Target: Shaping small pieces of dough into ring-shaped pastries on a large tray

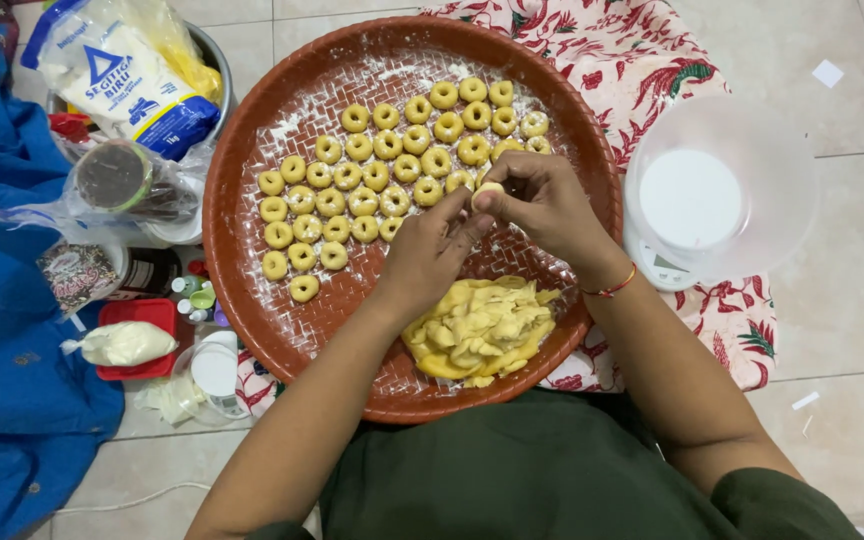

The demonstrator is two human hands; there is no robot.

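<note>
A large round reddish-brown woven tray (252, 270), dusted with flour, lies on the floor in front of me. Several small yellow dough rings (372, 175) sit in rows on its upper half. A lump of yellow dough (477, 330) rests on the near part of the tray. My left hand (427, 255) and my right hand (547, 205) meet over the tray's middle. Together their fingertips pinch a small piece of dough (488, 192). A red thread bracelet (612, 288) circles my right wrist.
A clear plastic bowl of white flour (717, 190) stands on a small scale right of the tray, over a red floral cloth (642, 50). Left are a flour bag (117, 75) in a metal bowl, jars, a red container (137, 340) and blue fabric (2, 350).
</note>
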